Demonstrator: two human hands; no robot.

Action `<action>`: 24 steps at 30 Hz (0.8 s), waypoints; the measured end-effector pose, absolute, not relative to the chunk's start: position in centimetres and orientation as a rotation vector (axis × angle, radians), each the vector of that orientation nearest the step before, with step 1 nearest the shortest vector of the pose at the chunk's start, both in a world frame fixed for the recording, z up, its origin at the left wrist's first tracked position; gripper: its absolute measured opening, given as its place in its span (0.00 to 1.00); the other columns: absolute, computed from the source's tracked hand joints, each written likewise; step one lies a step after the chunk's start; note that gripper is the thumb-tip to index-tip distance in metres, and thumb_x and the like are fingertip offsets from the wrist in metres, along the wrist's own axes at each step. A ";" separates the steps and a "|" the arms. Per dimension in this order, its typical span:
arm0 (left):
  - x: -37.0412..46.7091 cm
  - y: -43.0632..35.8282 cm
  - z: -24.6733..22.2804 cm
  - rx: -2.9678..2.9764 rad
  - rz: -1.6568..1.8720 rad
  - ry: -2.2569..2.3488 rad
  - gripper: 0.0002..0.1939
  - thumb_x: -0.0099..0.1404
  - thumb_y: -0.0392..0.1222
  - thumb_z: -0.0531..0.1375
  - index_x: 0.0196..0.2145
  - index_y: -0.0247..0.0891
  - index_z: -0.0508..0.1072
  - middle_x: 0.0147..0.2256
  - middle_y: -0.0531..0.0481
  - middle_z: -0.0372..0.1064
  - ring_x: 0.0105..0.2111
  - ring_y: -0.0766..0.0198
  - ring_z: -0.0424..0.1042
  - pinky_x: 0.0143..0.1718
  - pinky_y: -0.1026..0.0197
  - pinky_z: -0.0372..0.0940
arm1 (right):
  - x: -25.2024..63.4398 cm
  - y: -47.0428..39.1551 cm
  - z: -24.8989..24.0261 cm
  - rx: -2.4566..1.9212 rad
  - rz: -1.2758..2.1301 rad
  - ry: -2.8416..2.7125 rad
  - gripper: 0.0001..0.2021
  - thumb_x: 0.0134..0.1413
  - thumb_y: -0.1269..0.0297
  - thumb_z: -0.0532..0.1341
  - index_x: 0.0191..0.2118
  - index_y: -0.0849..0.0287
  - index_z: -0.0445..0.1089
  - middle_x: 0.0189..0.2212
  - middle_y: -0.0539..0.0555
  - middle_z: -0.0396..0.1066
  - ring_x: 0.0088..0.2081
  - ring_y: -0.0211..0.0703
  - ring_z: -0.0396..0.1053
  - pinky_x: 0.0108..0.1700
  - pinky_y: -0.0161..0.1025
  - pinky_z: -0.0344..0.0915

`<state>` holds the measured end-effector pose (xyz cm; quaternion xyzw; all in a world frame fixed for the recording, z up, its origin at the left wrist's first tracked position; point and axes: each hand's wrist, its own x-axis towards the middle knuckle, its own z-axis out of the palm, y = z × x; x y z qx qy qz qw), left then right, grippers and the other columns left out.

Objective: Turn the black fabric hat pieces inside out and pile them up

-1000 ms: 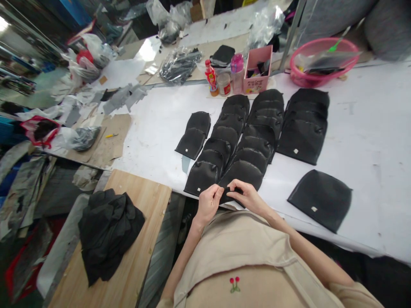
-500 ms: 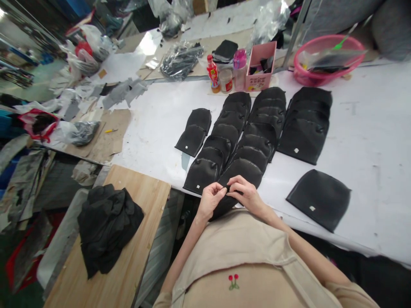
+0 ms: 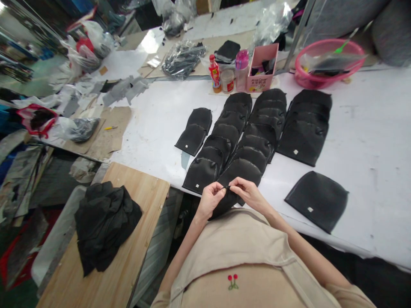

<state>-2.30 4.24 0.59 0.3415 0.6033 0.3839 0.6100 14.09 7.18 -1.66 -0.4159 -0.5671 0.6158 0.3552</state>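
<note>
My left hand (image 3: 210,199) and my right hand (image 3: 246,193) meet at the table's near edge, both pinching the top of one black fabric pouch (image 3: 224,202) that hangs between them. Just beyond the hands lie overlapping rows of black pouches (image 3: 244,128) on the white table (image 3: 154,124). A short row of pouches (image 3: 195,131) lies to the left, another stack (image 3: 305,124) to the right. A single pouch (image 3: 316,200) lies apart at the right, near the table's front edge.
A heap of black fabric (image 3: 104,222) rests on a wooden board (image 3: 135,261) at my left. At the table's back stand a red bottle (image 3: 214,73), a jar (image 3: 227,81), a pink box (image 3: 261,68) and a pink basin (image 3: 327,60). Plastic bags and scraps crowd the far left.
Both hands have lifted slightly and drawn their fingertips closer together on the pouch. The view has shifted a little; the rows on the table lie as before.
</note>
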 end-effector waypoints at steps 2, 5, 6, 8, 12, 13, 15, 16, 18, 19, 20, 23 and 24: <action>-2.1 4.2 0.6 0.801 0.876 1.399 0.13 0.54 0.46 0.64 0.24 0.35 0.65 0.22 0.56 0.61 0.22 0.72 0.57 0.25 0.68 0.53 | 14.0 7.4 -1.5 -1.100 1.671 -1.370 0.10 0.55 0.57 0.62 0.30 0.57 0.66 0.27 0.49 0.68 0.30 0.38 0.66 0.33 0.36 0.64; -2.0 4.0 0.4 0.840 0.861 1.388 0.12 0.55 0.45 0.63 0.25 0.35 0.65 0.23 0.55 0.61 0.23 0.72 0.58 0.25 0.68 0.54 | 13.8 7.7 -1.1 -1.069 1.749 -1.313 0.11 0.49 0.60 0.66 0.31 0.58 0.64 0.27 0.48 0.67 0.29 0.36 0.66 0.32 0.35 0.65; -2.1 3.9 0.3 0.856 0.859 1.378 0.12 0.55 0.45 0.63 0.25 0.35 0.66 0.23 0.55 0.61 0.23 0.72 0.58 0.25 0.68 0.54 | 13.8 7.8 -1.0 -1.057 1.771 -1.317 0.11 0.48 0.61 0.66 0.32 0.58 0.63 0.27 0.48 0.67 0.29 0.36 0.66 0.31 0.34 0.65; -2.2 3.8 0.1 0.880 0.853 1.355 0.12 0.56 0.46 0.63 0.25 0.36 0.66 0.23 0.55 0.61 0.23 0.72 0.58 0.25 0.68 0.53 | 13.8 7.9 -0.7 -1.045 1.796 -1.341 0.10 0.47 0.63 0.65 0.32 0.58 0.63 0.27 0.48 0.67 0.29 0.35 0.66 0.31 0.34 0.65; -2.3 3.6 -0.3 0.914 0.845 1.352 0.12 0.57 0.45 0.62 0.25 0.36 0.65 0.23 0.56 0.60 0.22 0.71 0.57 0.25 0.67 0.53 | 14.0 8.0 -0.6 -1.075 1.769 -1.397 0.09 0.46 0.68 0.64 0.34 0.58 0.64 0.28 0.48 0.68 0.29 0.35 0.67 0.33 0.35 0.65; -2.3 3.6 -0.4 0.919 0.844 1.358 0.12 0.58 0.45 0.62 0.25 0.36 0.65 0.23 0.56 0.60 0.23 0.71 0.57 0.25 0.67 0.53 | 14.0 8.0 -0.6 -1.082 1.763 -1.402 0.08 0.46 0.68 0.63 0.34 0.59 0.64 0.28 0.48 0.68 0.30 0.35 0.67 0.33 0.35 0.65; -2.3 3.6 -0.4 0.927 0.841 1.363 0.11 0.58 0.44 0.61 0.25 0.36 0.65 0.23 0.55 0.60 0.23 0.71 0.58 0.25 0.67 0.53 | 13.9 7.9 -0.8 -1.083 1.772 -1.395 0.08 0.46 0.68 0.63 0.33 0.59 0.64 0.29 0.49 0.68 0.30 0.36 0.67 0.33 0.35 0.65; -2.3 3.6 -0.4 0.932 0.839 1.366 0.11 0.59 0.44 0.61 0.26 0.36 0.65 0.24 0.55 0.60 0.23 0.71 0.58 0.25 0.67 0.54 | 13.9 7.9 -0.9 -1.080 1.784 -1.381 0.08 0.46 0.67 0.63 0.33 0.59 0.64 0.28 0.49 0.68 0.30 0.36 0.67 0.33 0.35 0.65; -2.2 3.5 -0.4 0.948 0.829 1.383 0.10 0.59 0.44 0.61 0.26 0.36 0.65 0.23 0.55 0.61 0.23 0.71 0.58 0.25 0.67 0.54 | 13.8 7.8 -1.1 -1.078 1.815 -1.338 0.08 0.47 0.65 0.64 0.33 0.59 0.64 0.27 0.48 0.67 0.29 0.35 0.66 0.31 0.34 0.64; -2.2 3.5 -0.4 0.957 0.821 1.391 0.10 0.59 0.44 0.61 0.26 0.36 0.65 0.23 0.55 0.60 0.23 0.71 0.58 0.25 0.67 0.53 | 13.8 7.8 -1.2 -1.079 1.830 -1.316 0.08 0.48 0.64 0.64 0.32 0.59 0.64 0.27 0.48 0.67 0.28 0.35 0.66 0.31 0.34 0.64; -2.2 3.5 -0.3 0.966 0.812 1.394 0.10 0.59 0.44 0.61 0.26 0.36 0.65 0.23 0.56 0.60 0.23 0.71 0.58 0.25 0.67 0.53 | 13.8 7.8 -1.2 -1.079 1.844 -1.297 0.09 0.48 0.64 0.64 0.32 0.59 0.64 0.27 0.47 0.67 0.28 0.34 0.66 0.30 0.34 0.63; -2.1 3.5 -0.2 0.983 0.787 1.376 0.10 0.59 0.44 0.61 0.26 0.36 0.65 0.22 0.56 0.59 0.22 0.71 0.57 0.24 0.67 0.53 | 13.9 7.8 -1.2 -1.077 1.892 -1.256 0.10 0.46 0.64 0.65 0.33 0.59 0.64 0.26 0.47 0.66 0.27 0.33 0.65 0.30 0.33 0.63; -2.1 3.5 -0.2 0.989 0.782 1.372 0.10 0.59 0.44 0.60 0.26 0.36 0.65 0.22 0.56 0.59 0.22 0.71 0.57 0.24 0.67 0.53 | 13.9 7.9 -1.2 -1.074 1.905 -1.248 0.10 0.46 0.65 0.65 0.33 0.59 0.64 0.27 0.47 0.66 0.27 0.33 0.65 0.30 0.33 0.63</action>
